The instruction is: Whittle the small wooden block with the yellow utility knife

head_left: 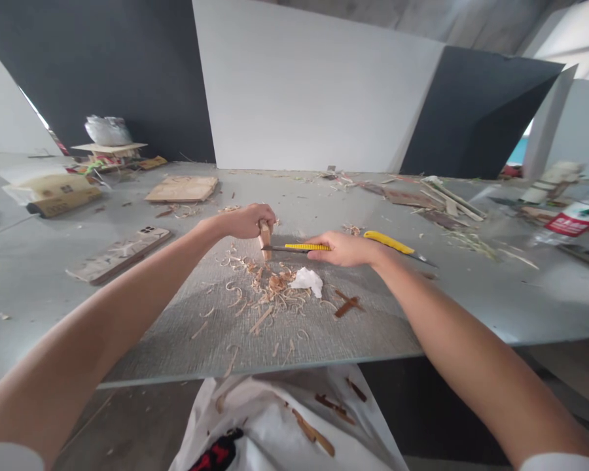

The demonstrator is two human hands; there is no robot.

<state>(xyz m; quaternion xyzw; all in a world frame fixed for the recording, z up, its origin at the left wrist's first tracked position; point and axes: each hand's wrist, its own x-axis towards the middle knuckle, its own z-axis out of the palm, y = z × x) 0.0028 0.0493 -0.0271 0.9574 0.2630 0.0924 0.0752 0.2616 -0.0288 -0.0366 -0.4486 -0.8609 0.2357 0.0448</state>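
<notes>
My left hand point(255, 220) is closed round the top of a short piece of wood point(266, 241), which stands upright on the grey mat point(177, 340). In my right hand point(342, 248) is a yellow utility knife point(307, 247), its dark blade pointing left and meeting the lower part of the wood. Curled wood shavings point(275, 284) are heaped just below the wood. Beside them lies a crumpled white tissue point(308, 281). A second yellow knife point(390, 242) rests behind my right wrist, its blade to the right.
A phone point(122, 254) lies to the left, with a flat wooden board point(182, 188) behind it. At the far left is a tissue pack point(59, 193). Crossed brown strips point(348, 304) sit front right. Scraps point(446, 206) and a plastic bottle point(569, 219) occupy the right side. Wood chips point(314, 432) cover my lap.
</notes>
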